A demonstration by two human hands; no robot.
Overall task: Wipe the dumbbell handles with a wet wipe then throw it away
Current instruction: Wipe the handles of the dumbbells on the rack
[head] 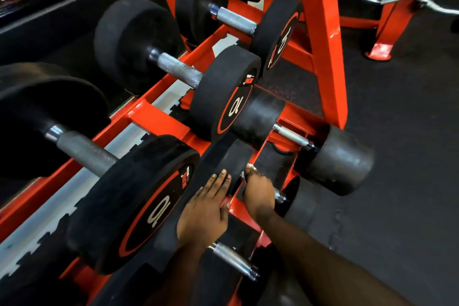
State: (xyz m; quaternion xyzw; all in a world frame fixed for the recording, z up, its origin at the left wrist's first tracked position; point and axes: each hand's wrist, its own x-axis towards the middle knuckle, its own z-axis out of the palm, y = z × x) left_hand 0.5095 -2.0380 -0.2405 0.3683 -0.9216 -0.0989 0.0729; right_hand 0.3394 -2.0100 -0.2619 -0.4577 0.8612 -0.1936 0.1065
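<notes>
1. Right hand [258, 196] is gripping the chrome dumbbell handle [279, 197], hiding most of it; the wet wipe [249, 166] is peeking out (white scrap only).
2. Left hand [206, 208], fingers straight, is pressing the matte rubber head [233, 156].

Six dumbbells [84, 151] [178, 71] [233, 20] [293, 136] [279, 198] [233, 261], one red rack [320, 32], two hands [206, 208] [258, 194], one wipe [249, 165].

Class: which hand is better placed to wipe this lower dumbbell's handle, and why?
Right. The right hand is curled round the handle, white wipe showing at its fingertips; the left hand only rests flat on the black head.
</notes>
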